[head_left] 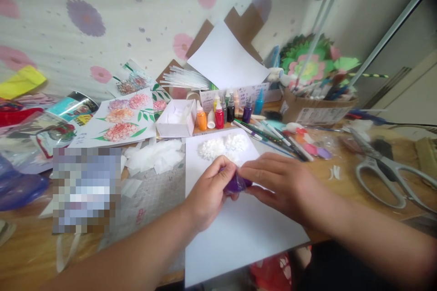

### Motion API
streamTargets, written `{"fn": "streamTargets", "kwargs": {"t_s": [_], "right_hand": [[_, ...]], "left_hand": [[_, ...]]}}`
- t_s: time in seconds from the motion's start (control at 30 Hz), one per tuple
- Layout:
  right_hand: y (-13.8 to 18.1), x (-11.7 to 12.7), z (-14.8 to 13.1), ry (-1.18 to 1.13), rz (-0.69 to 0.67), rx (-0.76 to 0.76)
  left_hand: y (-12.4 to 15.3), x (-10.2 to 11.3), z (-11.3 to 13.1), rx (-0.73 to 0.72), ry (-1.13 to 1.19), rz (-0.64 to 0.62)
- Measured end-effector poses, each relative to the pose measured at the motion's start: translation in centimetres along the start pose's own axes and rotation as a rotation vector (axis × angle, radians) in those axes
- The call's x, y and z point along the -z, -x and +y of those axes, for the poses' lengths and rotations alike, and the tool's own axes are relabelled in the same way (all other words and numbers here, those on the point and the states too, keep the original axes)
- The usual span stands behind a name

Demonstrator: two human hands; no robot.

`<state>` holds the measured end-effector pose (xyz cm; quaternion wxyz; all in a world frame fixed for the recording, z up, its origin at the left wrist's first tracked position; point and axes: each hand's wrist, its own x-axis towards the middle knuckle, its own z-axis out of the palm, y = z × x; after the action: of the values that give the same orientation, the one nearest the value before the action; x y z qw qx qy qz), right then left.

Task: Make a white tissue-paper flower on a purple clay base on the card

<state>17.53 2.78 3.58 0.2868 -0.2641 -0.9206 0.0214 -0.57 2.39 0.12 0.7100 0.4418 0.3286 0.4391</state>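
My left hand [211, 188] is closed around a purple lump [235, 185] that seems wrapped in shiny, see-through plastic. From the other side, the bent fingers of my right hand [282, 177] grip the same lump, and much of it is hidden between both hands. Below them lies a large sheet of white paper [218, 250]. Two white, crumbly-textured mounds [221, 146] sit on the paper just beyond my fingers.
Small paint bottles [219, 116] and a white box [177, 118] stand behind the paper. Pens [273, 136] and large scissors [382, 168] lie to the right. On the left are flower pictures [119, 120], white tissue [155, 154] and a cutting mat [153, 218].
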Motion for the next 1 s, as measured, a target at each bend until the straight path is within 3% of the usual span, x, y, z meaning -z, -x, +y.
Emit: {"fn": "streamTargets", "kwargs": {"t_s": [0.2, 0.57, 0.7, 0.87, 1.0], "right_hand": [[-0.3, -0.3, -0.4, -0.049, 0.025, -0.042], [0.2, 0.1, 0.8, -0.021, 0.05, 0.033], [0.2, 0.0, 1.2, -0.051, 0.03, -0.028], [-0.2, 0.1, 0.7, -0.18, 0.059, -0.092], [-0.4, 0.5, 0.6, -0.405, 0.047, -0.293]], "left_hand": [[0.2, -0.3, 0.0, 0.056, 0.187, -0.029], [0.0, -0.1, 0.3, 0.05, 0.125, -0.032], [0.0, 0.2, 0.4, 0.068, 0.097, -0.116], [0.2, 0.2, 0.4, 0.035, -0.049, -0.112], [0.0, 0.5, 0.6, -0.037, -0.284, -0.124]]}}
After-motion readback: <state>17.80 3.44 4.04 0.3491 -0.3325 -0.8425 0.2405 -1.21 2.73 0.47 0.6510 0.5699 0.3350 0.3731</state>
